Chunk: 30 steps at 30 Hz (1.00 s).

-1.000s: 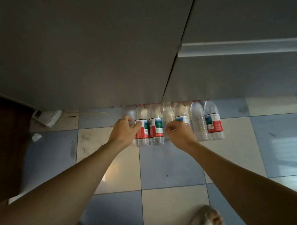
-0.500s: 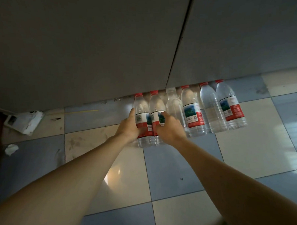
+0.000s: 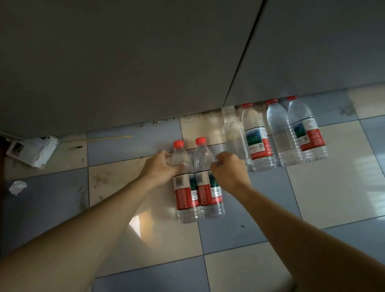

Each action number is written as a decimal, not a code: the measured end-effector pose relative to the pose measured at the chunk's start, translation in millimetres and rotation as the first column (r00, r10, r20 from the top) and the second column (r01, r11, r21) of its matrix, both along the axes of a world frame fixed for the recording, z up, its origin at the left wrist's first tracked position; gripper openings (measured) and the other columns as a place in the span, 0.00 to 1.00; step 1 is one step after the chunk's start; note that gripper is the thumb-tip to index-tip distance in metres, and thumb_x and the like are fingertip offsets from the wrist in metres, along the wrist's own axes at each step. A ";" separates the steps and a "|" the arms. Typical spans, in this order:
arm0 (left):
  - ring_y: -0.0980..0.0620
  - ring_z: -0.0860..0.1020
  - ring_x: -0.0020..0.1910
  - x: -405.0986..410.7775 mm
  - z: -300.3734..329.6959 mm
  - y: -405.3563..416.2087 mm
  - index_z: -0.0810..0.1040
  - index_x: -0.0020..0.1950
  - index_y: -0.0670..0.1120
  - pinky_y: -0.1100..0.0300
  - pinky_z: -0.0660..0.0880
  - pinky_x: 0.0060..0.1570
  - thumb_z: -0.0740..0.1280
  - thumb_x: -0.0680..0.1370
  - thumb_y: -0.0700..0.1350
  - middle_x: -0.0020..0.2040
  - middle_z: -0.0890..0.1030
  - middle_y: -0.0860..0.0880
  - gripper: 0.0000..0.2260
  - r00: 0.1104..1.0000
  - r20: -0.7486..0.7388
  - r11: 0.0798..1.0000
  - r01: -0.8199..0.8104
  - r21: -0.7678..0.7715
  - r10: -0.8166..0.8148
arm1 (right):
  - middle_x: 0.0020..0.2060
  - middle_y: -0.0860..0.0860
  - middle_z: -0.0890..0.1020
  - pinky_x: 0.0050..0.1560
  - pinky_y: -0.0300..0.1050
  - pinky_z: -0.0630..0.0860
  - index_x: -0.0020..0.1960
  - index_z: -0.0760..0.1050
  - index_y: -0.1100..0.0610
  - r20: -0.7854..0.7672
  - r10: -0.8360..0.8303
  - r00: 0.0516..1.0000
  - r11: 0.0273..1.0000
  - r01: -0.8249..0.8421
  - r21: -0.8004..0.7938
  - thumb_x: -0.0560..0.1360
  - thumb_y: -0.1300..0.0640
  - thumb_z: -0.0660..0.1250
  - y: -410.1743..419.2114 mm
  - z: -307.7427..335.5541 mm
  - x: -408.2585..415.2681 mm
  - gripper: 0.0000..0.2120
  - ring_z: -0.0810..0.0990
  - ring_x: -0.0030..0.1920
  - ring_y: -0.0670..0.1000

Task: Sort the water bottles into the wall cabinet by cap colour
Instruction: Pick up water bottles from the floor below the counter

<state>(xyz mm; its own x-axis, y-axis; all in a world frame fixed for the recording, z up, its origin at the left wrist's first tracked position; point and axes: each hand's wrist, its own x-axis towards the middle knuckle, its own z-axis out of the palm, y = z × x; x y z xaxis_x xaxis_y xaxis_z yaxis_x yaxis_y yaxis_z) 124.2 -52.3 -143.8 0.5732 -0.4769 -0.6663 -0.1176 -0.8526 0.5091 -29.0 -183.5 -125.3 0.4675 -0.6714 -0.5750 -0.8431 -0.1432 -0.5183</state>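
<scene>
Left hand [image 3: 162,170] grips left red-capped bottle [image 3: 184,189]; right hand [image 3: 229,171] grips right one [image 3: 208,186]; both upright, side by side, cabinet above.

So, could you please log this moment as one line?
left hand grips red-capped bottle | right hand grips second | four bottles by wall

Head view, steeply downward, floorward
</scene>
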 end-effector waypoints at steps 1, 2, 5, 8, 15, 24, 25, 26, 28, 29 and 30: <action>0.48 0.79 0.55 5.2 -0.8 -7.2 0.75 0.65 0.46 0.52 0.78 0.54 0.75 0.74 0.59 0.58 0.81 0.48 0.26 0.998 0.056 1.000 -0.017 -0.026 0.018 | 0.49 0.54 0.83 0.39 0.40 0.73 0.57 0.79 0.57 0.017 0.002 1.000 1.000 -0.002 -0.003 0.79 0.56 0.64 -4.0 -4.3 7.2 0.10 0.78 0.43 0.54; 0.48 0.79 0.54 8.9 -2.6 -14.0 0.75 0.65 0.45 0.55 0.76 0.52 0.74 0.75 0.58 0.58 0.81 0.48 0.25 0.995 0.098 0.998 -0.028 -0.053 0.033 | 0.55 0.55 0.83 0.43 0.41 0.74 0.66 0.76 0.58 0.034 0.004 0.999 1.000 -0.004 -0.001 0.80 0.53 0.64 -7.0 -8.9 14.4 0.17 0.78 0.45 0.52; 0.46 0.79 0.59 14.1 -13.6 -31.8 0.73 0.69 0.43 0.53 0.75 0.58 0.71 0.77 0.55 0.61 0.81 0.46 0.25 0.992 0.113 0.994 -0.048 -0.101 0.059 | 0.56 0.56 0.82 0.44 0.43 0.76 0.67 0.75 0.57 0.094 -0.034 0.995 0.999 0.031 0.039 0.81 0.46 0.62 -13.3 -23.5 35.1 0.20 0.80 0.45 0.51; 0.45 0.78 0.59 14.9 -23.8 -40.0 0.74 0.69 0.44 0.53 0.75 0.58 0.71 0.78 0.53 0.61 0.79 0.44 0.23 0.994 0.075 0.991 -0.066 -0.114 0.074 | 0.49 0.54 0.82 0.42 0.41 0.73 0.61 0.77 0.57 0.126 -0.127 0.984 0.987 0.114 0.112 0.79 0.52 0.67 -16.3 -38.8 49.8 0.13 0.78 0.40 0.48; 0.47 0.80 0.55 18.0 -36.5 -42.4 0.80 0.62 0.46 0.53 0.77 0.57 0.74 0.77 0.47 0.57 0.81 0.47 0.15 0.983 -0.017 0.964 -0.183 -0.193 0.183 | 0.49 0.52 0.83 0.46 0.40 0.76 0.58 0.79 0.56 0.171 -0.263 0.950 0.954 0.229 0.195 0.75 0.56 0.75 -27.8 -55.8 57.7 0.13 0.81 0.47 0.50; 0.60 0.81 0.47 15.4 21.7 -19.5 0.80 0.53 0.54 0.68 0.75 0.48 0.74 0.76 0.40 0.50 0.83 0.53 0.11 0.975 -0.049 0.856 -0.213 -0.471 0.216 | 0.49 0.50 0.85 0.55 0.43 0.80 0.59 0.79 0.56 0.424 -0.262 0.867 0.957 0.176 0.231 0.72 0.60 0.78 -16.8 5.1 48.1 0.17 0.84 0.52 0.49; 0.63 0.81 0.46 14.8 32.7 -16.8 0.80 0.55 0.53 0.70 0.76 0.49 0.74 0.76 0.39 0.50 0.83 0.54 0.12 0.982 -0.026 0.842 -0.174 -0.510 0.188 | 0.49 0.48 0.85 0.56 0.42 0.80 0.57 0.78 0.54 0.460 -0.234 0.857 0.966 0.153 0.208 0.72 0.60 0.78 -16.4 16.3 46.7 0.16 0.84 0.52 0.47; 0.64 0.81 0.48 14.5 43.5 -14.3 0.80 0.56 0.53 0.69 0.76 0.52 0.74 0.76 0.38 0.51 0.83 0.55 0.13 0.987 -0.001 0.826 -0.134 -0.548 0.160 | 0.49 0.47 0.85 0.56 0.39 0.80 0.56 0.78 0.52 0.490 -0.199 0.849 0.976 0.126 0.177 0.72 0.60 0.78 -16.4 27.2 45.4 0.16 0.84 0.52 0.46; 0.60 0.81 0.51 14.2 62.8 -8.8 0.79 0.57 0.53 0.66 0.76 0.55 0.74 0.75 0.37 0.52 0.83 0.55 0.15 0.993 0.039 0.792 -0.066 -0.608 0.112 | 0.50 0.45 0.84 0.54 0.34 0.79 0.57 0.78 0.52 0.523 -0.125 0.843 0.991 0.081 0.106 0.71 0.58 0.78 -15.3 46.6 41.1 0.17 0.83 0.51 0.43; 0.59 0.81 0.52 13.8 71.0 -5.6 0.79 0.57 0.53 0.65 0.76 0.56 0.74 0.75 0.36 0.53 0.83 0.55 0.16 0.994 0.055 0.775 -0.037 -0.631 0.092 | 0.50 0.45 0.84 0.54 0.34 0.79 0.58 0.78 0.53 0.533 -0.097 0.841 0.995 0.068 0.073 0.71 0.58 0.79 -14.2 54.4 38.2 0.18 0.82 0.52 0.43; 0.59 0.81 0.53 13.5 77.6 -2.2 0.79 0.58 0.52 0.65 0.76 0.57 0.75 0.74 0.36 0.53 0.83 0.56 0.17 0.995 0.069 0.763 -0.011 -0.646 0.073 | 0.51 0.45 0.84 0.54 0.34 0.79 0.59 0.78 0.54 0.541 -0.074 0.838 0.997 0.059 0.045 0.71 0.57 0.79 -13.0 60.4 34.7 0.19 0.82 0.52 0.43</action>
<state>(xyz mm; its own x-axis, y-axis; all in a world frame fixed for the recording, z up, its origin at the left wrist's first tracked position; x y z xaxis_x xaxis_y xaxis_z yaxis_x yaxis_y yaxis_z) 137.7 -54.5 -66.2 0.6421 -0.7500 -0.1590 -0.1582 -0.3326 0.9297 5.8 -196.5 -64.9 0.6643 -0.7007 -0.2602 -0.4335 -0.0775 -0.8978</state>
